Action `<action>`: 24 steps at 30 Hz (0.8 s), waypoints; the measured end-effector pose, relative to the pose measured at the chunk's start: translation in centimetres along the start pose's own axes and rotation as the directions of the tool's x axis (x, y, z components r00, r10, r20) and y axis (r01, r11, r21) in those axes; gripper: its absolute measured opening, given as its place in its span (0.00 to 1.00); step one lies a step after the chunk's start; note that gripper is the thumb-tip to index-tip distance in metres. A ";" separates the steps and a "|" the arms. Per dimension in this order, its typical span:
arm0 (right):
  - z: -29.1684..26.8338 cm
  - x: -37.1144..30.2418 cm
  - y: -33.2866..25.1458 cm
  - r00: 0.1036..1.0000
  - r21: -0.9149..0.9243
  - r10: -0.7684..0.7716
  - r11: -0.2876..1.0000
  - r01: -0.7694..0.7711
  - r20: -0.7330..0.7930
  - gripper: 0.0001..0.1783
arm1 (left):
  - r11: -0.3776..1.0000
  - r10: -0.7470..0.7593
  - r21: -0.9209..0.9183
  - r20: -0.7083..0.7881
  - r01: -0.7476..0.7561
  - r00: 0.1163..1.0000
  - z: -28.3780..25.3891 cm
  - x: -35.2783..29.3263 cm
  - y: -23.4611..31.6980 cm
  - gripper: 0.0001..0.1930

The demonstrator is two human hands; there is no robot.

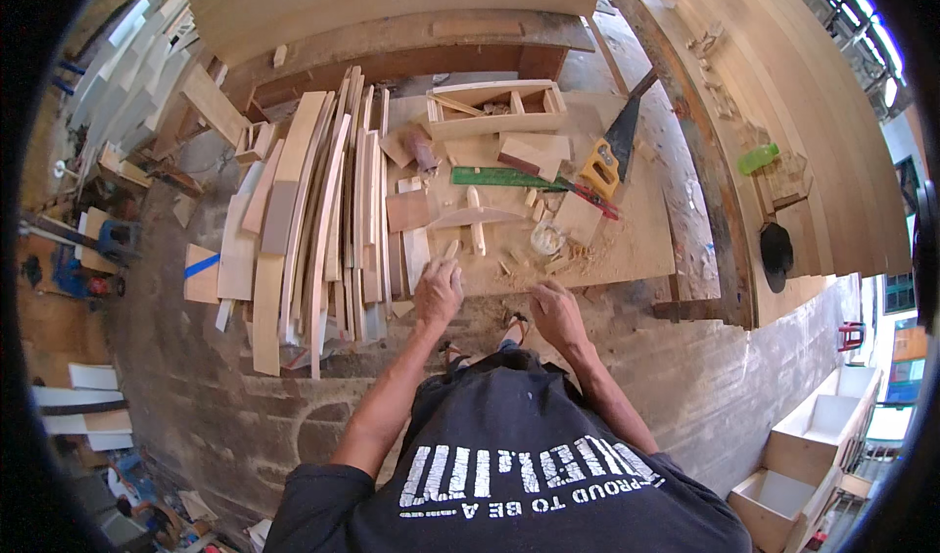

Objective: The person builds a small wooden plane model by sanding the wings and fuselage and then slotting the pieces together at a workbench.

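My left hand (pixel 440 291) is closed at the near edge of the work board (pixel 641 245), and a small pale wood piece (pixel 451 250) sticks up from its fingers. To its right, my right hand (pixel 556 314) is curled just off the same edge; whatever its fingers hold, if anything, is hidden. Beyond the hands lies a cross-shaped wooden piece (pixel 477 222), like a small plane with a body and wings. A small round white tub (pixel 547 238) stands right of it, among wood shavings (pixel 586 255).
A green ruler (pixel 504 177), a red-handled tool (pixel 595 203) and a yellow-handled handsaw (pixel 617 147) lie farther back. Behind them is a divided wooden box (pixel 494 111). Stacked wood strips (pixel 328 220) fill the left. A green bottle (pixel 758 159) rests on the right-hand bench.
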State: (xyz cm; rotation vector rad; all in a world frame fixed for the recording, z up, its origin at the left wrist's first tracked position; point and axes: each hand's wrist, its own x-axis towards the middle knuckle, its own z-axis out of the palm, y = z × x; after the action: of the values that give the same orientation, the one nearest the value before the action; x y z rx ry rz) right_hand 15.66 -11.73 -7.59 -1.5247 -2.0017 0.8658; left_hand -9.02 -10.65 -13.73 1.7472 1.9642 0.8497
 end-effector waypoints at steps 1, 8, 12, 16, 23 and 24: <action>-0.3 2.0 -0.3 0.999 -0.040 -0.047 0.998 0.048 0.003 0.12 | 1.000 0.017 0.026 -0.007 -0.017 1.000 -0.4 1.4 0.0 0.11; 2.7 16.2 0.9 0.957 -0.235 -0.290 0.928 0.288 0.028 0.12 | 0.942 0.245 0.198 0.149 -0.271 0.958 -0.8 10.5 0.5 0.14; 5.2 18.5 1.4 0.930 -0.364 -0.283 0.862 0.354 0.236 0.13 | 0.866 0.243 0.350 0.328 -0.356 0.913 0.7 10.5 0.0 0.19; 5.7 18.5 1.7 0.914 -0.417 -0.254 0.828 0.374 0.316 0.11 | 0.872 0.188 0.365 0.362 -0.325 0.913 1.1 9.6 -0.4 0.21; 6.0 19.2 2.0 0.914 -0.394 -0.300 0.832 0.391 0.274 0.09 | 0.836 0.215 0.437 0.294 -0.331 0.931 0.4 9.6 1.1 0.17; 5.8 19.5 1.6 0.910 -0.395 -0.308 0.827 0.400 0.277 0.10 | 0.851 0.227 0.413 0.269 -0.325 0.936 0.5 9.8 0.8 0.16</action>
State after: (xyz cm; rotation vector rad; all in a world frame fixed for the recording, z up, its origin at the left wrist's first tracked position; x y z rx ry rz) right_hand 7.46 6.21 -12.86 -1.2379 -2.6672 0.4358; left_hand -9.64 -0.88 -12.51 2.3231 1.8945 0.2664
